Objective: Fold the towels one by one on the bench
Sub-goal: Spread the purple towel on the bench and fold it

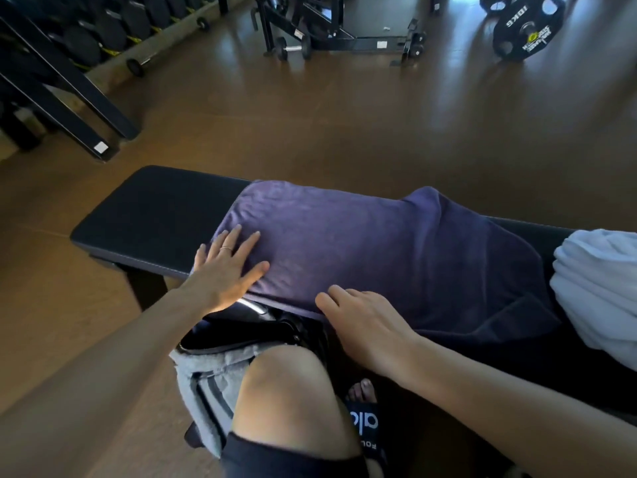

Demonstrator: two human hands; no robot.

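On the black surface [151, 215] the purple towel [362, 243] lies spread, so I press my open left hand [224, 270] and open right hand [362, 322], both gripping nothing, flat outward to remove wrinkles before folding.

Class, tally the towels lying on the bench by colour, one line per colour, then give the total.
Purple towel: 1
White towel: 1
Total: 2 towels on the bench

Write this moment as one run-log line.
left hand flat on purple towel | right hand at its near edge | white towel waiting on bench
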